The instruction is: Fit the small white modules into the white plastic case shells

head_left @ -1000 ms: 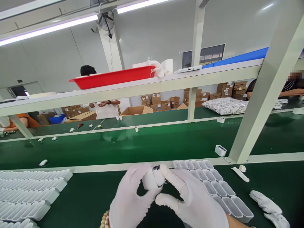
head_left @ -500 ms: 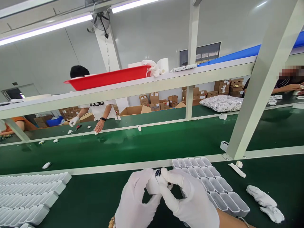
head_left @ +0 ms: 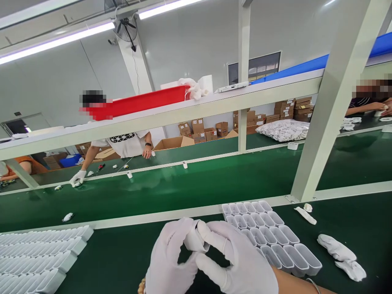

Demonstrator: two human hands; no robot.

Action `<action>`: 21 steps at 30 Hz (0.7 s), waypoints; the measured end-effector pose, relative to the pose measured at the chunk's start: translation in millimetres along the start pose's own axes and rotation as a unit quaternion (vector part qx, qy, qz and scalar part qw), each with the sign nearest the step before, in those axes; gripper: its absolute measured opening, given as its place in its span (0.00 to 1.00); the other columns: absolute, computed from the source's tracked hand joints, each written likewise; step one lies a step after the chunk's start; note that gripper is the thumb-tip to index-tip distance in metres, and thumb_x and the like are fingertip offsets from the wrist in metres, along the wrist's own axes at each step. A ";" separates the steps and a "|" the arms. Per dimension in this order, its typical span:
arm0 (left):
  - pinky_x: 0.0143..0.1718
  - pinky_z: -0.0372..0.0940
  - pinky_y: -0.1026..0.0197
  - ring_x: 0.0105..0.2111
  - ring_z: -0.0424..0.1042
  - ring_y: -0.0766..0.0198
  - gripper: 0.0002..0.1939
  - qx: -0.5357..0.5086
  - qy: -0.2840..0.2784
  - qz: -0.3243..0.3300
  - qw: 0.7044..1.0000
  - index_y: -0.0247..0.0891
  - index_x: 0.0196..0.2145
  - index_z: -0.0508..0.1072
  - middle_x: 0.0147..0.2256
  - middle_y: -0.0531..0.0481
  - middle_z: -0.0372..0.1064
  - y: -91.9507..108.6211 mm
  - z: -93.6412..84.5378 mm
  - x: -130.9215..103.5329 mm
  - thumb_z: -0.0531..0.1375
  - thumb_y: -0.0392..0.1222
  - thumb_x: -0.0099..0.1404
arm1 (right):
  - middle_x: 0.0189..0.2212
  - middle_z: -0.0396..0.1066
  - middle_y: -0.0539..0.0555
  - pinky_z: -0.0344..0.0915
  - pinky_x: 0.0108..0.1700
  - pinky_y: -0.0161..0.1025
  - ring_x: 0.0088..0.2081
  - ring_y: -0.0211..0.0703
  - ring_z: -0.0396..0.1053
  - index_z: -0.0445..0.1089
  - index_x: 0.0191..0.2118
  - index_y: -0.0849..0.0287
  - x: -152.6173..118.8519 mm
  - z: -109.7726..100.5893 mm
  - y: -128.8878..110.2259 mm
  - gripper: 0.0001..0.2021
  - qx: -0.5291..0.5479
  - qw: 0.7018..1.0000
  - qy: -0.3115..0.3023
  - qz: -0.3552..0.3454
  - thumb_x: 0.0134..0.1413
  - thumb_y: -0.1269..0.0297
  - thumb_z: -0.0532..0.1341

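In front of me a small white plastic casing [head_left: 194,241] is held up between my two gloved hands. My left hand [head_left: 173,257] is closed around its left side, with thumb and fingers curled on it. My right hand [head_left: 237,257] has its index fingertip pressed at the casing's upper right edge and its thumb close below. The fingers cover much of the casing, and its inside is hidden. Just beyond my right hand stand rows of open white plastic casings [head_left: 277,234].
More white casings [head_left: 39,259] stand in rows at the left. Crumpled white finger cots or glove scraps [head_left: 337,249] lie at the right. A green conveyor belt [head_left: 214,177] carries small parts. A red tray [head_left: 143,100] rests on the shelf. A co-worker's gloved hand [head_left: 78,177] reaches the belt.
My right index finger has shifted onto the casing's top edge, and the dark part seen there is now out of sight. Across the belt, the co-worker's hands have moved apart.
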State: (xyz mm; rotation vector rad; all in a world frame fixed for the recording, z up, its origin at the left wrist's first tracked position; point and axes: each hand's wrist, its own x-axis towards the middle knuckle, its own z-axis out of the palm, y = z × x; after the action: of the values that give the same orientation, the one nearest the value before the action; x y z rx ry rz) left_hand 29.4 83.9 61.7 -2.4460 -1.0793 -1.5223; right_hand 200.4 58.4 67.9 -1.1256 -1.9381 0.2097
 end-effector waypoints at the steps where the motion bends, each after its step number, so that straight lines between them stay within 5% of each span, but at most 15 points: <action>1: 0.38 0.76 0.54 0.38 0.78 0.55 0.18 -0.014 -0.010 -0.011 1.000 0.46 0.50 0.71 0.41 0.48 0.75 -1.1 -0.7 2.2 0.61 0.36 0.63 | 0.31 0.73 0.53 0.70 0.33 0.41 0.31 0.44 0.70 0.73 0.35 0.53 0.5 -2.6 0.0 0.08 0.006 1.000 -0.014 0.001 0.57 0.61 0.57; 4: 0.39 0.76 0.55 0.37 0.78 0.56 0.17 -0.076 -0.048 -0.040 0.995 0.45 0.48 0.72 0.40 0.49 0.76 -4.5 -3.3 11.7 0.65 0.41 0.61 | 0.38 0.75 0.54 0.70 0.41 0.46 0.39 0.48 0.73 0.74 0.45 0.51 2.6 -10.9 -0.4 0.11 0.076 0.995 -0.036 0.061 0.57 0.59 0.59; 7: 0.42 0.75 0.53 0.39 0.77 0.56 0.15 -0.131 -0.074 -0.011 0.989 0.46 0.45 0.74 0.40 0.49 0.76 -6.5 -5.4 20.3 0.67 0.44 0.60 | 0.46 0.74 0.57 0.70 0.46 0.48 0.46 0.52 0.71 0.55 0.67 0.54 8.2 -20.0 -3.4 0.39 0.185 0.963 -0.073 0.180 0.49 0.58 0.65; 9: 0.45 0.73 0.52 0.41 0.76 0.55 0.14 -0.148 -0.092 0.029 0.984 0.46 0.44 0.74 0.40 0.48 0.77 -7.4 -5.6 22.7 0.68 0.47 0.60 | 0.44 0.74 0.55 0.71 0.43 0.45 0.43 0.49 0.72 0.50 0.69 0.55 15.2 -27.6 -7.2 0.44 0.263 0.935 -0.126 0.200 0.46 0.60 0.67; 14: 0.46 0.72 0.53 0.44 0.75 0.55 0.17 -0.150 -0.139 0.085 0.975 0.48 0.45 0.74 0.40 0.50 0.78 -10.1 -3.2 19.8 0.70 0.45 0.58 | 0.29 0.72 0.43 0.66 0.33 0.33 0.30 0.37 0.69 0.73 0.48 0.52 33.4 -42.3 -11.3 0.22 0.373 0.879 -0.259 0.143 0.44 0.72 0.65; 17: 0.44 0.72 0.55 0.44 0.75 0.56 0.18 -0.151 -0.159 0.093 0.971 0.49 0.45 0.73 0.40 0.51 0.78 -10.6 -2.5 17.6 0.70 0.42 0.57 | 0.22 0.70 0.43 0.62 0.28 0.30 0.27 0.35 0.67 0.72 0.29 0.57 34.3 -41.5 -5.9 0.06 0.383 0.850 -0.290 0.215 0.41 0.71 0.67; 21: 0.44 0.72 0.56 0.43 0.74 0.57 0.23 -0.157 -0.155 0.086 0.971 0.50 0.49 0.71 0.39 0.51 0.77 -10.7 -2.4 16.0 0.70 0.39 0.56 | 0.19 0.71 0.45 0.63 0.26 0.30 0.24 0.35 0.68 0.70 0.21 0.59 29.6 -34.3 -0.5 0.06 0.397 0.838 -0.277 0.253 0.41 0.67 0.67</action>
State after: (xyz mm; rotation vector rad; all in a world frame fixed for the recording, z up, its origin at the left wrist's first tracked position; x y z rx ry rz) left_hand 25.5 99.4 72.6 -2.9807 -0.6713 -1.3793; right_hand 219.1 72.2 106.8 -1.0073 -1.6504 1.6231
